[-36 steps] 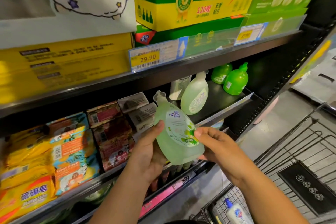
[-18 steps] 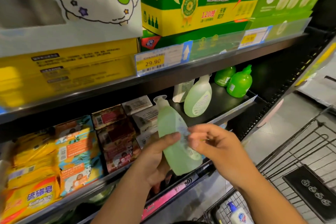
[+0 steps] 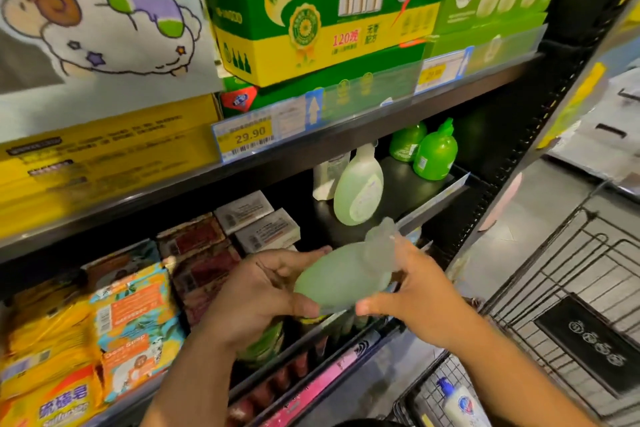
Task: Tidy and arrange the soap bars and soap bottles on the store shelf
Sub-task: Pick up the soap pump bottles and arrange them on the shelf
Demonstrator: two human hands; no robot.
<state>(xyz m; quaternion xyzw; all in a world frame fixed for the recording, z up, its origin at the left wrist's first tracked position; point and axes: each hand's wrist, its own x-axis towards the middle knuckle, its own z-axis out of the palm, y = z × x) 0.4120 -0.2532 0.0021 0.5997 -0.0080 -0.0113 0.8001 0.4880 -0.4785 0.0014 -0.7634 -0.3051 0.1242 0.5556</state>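
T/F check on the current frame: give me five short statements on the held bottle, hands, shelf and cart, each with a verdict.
1. Both hands hold the pale green bottle. True: left hand at its base, right hand by its neck.
2. The held bottle is upright. False: it is tilted, its pump toward the upper right.
3. Two dark green bottles stand at the shelf's right end. True.
4. The price tag reads 19.90. False: 29.90.
5. The cart holds no product. False: a white bottle lies inside.

Soap bars [image 3: 194, 253] left of bottles [image 3: 358, 189]
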